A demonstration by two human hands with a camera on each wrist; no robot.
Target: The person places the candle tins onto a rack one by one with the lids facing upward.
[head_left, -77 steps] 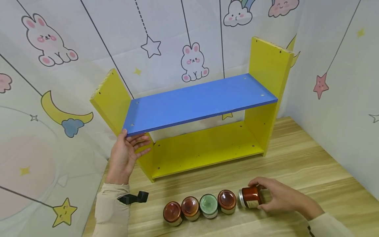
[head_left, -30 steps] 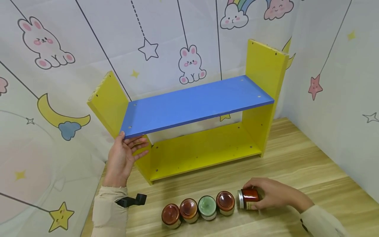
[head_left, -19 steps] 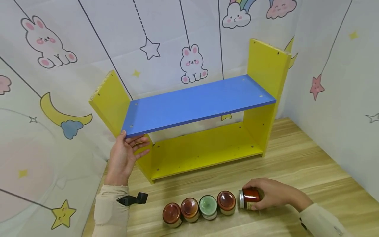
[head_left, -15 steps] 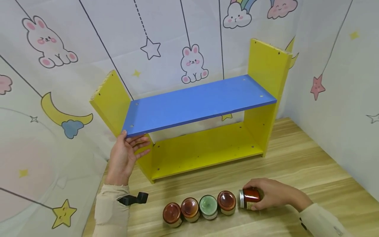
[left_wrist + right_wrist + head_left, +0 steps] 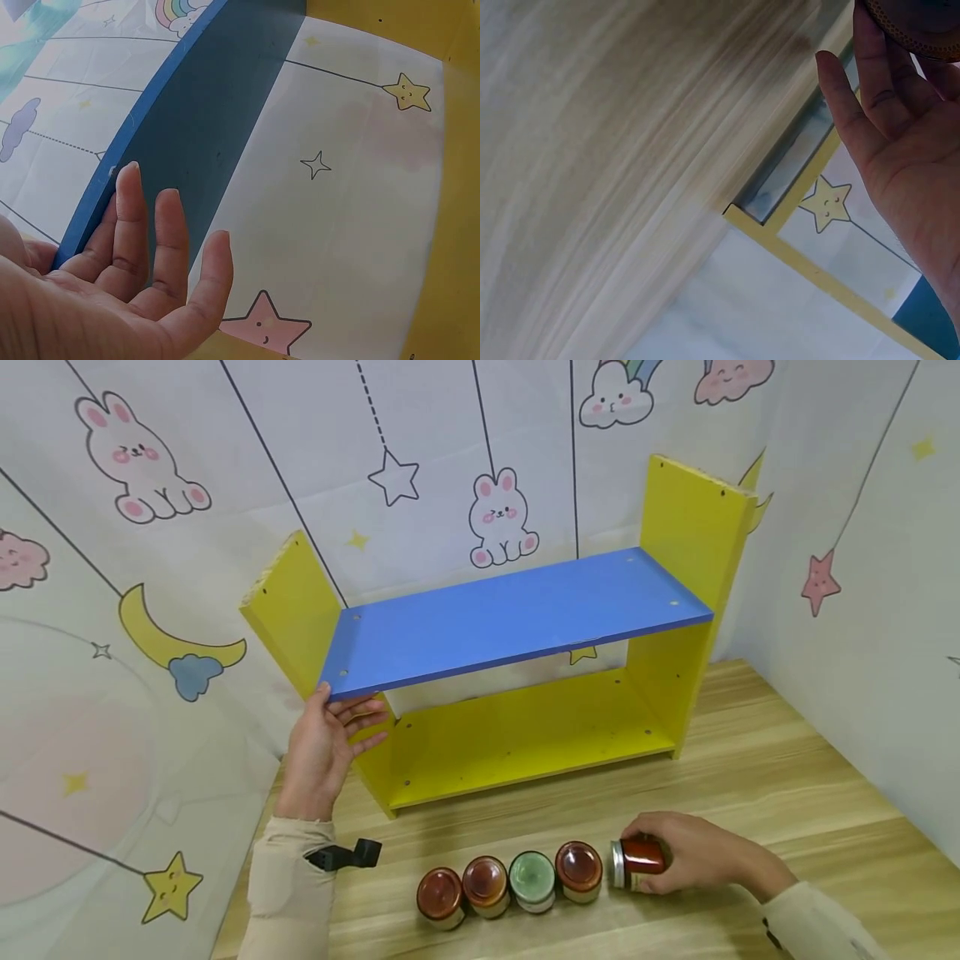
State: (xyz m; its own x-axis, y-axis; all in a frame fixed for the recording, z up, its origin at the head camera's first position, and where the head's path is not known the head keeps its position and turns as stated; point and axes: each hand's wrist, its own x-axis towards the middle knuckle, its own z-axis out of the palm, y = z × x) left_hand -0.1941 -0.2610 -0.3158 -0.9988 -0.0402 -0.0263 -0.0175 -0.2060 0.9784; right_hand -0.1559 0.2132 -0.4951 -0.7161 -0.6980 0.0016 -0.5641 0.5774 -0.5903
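Observation:
My left hand [image 5: 321,745] grips the front left corner of a blue shelf board [image 5: 517,614], thumb at its edge and fingers underneath. In the left wrist view, the fingers [image 5: 171,232] spread loosely below the board's blue edge [image 5: 142,124]. My right hand [image 5: 693,853] holds a red glass jar [image 5: 642,857] with a silver lid, tipped on its side low over the table, lid toward the left. Only the round end of that jar [image 5: 922,22] shows in the right wrist view. Left of it stands a row of jars: red [image 5: 440,896], red [image 5: 486,884], green [image 5: 532,878] and red [image 5: 579,868].
The blue board spans a yellow shelf unit with a left side panel [image 5: 296,610], a taller-looking right panel [image 5: 693,527] and a yellow bottom board [image 5: 517,735]. It stands on a wood-grain table [image 5: 795,777]. Printed cloth [image 5: 427,410] hangs behind and at both sides.
Since the earliest frame my right hand has closed in further around the red jar, covering its clear base. The left hand keeps its hold on the board; the head view shifts slightly.

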